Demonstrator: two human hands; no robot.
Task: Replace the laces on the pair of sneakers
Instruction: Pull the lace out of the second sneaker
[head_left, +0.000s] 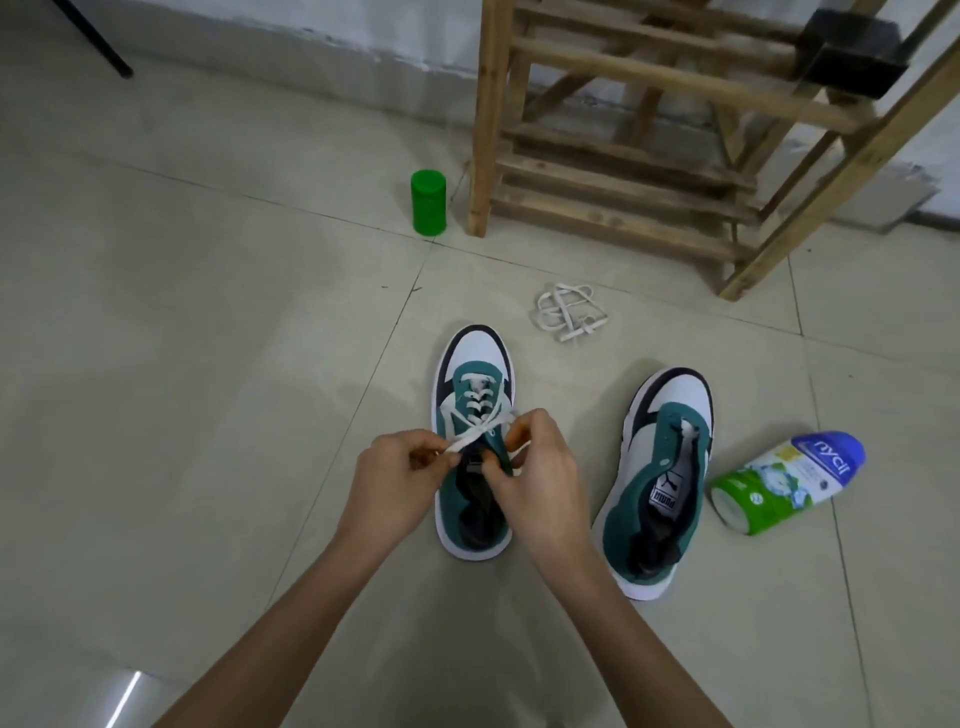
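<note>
From my seat, a green canister (429, 202) stands upright on the tiled floor (208, 364), far from me and just beside a leg of the wooden rack (623, 156).

Nearer, my left hand (395, 483) is curled tight. Its thumb and forefinger pinch one flat end of the white lace (475, 431), drawn out to the left over the shoe's collar.

That lace belongs to the left sneaker (474, 374), which is teal and white with a dark trim. It sits flat on the floor with its toe pointing away from me. The lace runs in white bars through the eyelets nearest the toe. Its two free strands cross above the tongue, and one goes to each hand.

My right hand (540, 467) lies over the right side of the same shoe with its fingers bent in. It grips the other strand close to the eyelets, and its thumb rests low by the dark tongue.

Beyond the hands, a loose white lace (569, 312) lies in a tangled bundle on the floor, between the shoes and the rack.

The right sneaker (660, 467) rests apart from the first and is angled slightly. Its opening faces me, and a printed label shows on the insole. Neither hand touches it.

Just right of it, a green, white and blue bottle (784, 480) lies on its side with its blue cap pointing away.
</note>
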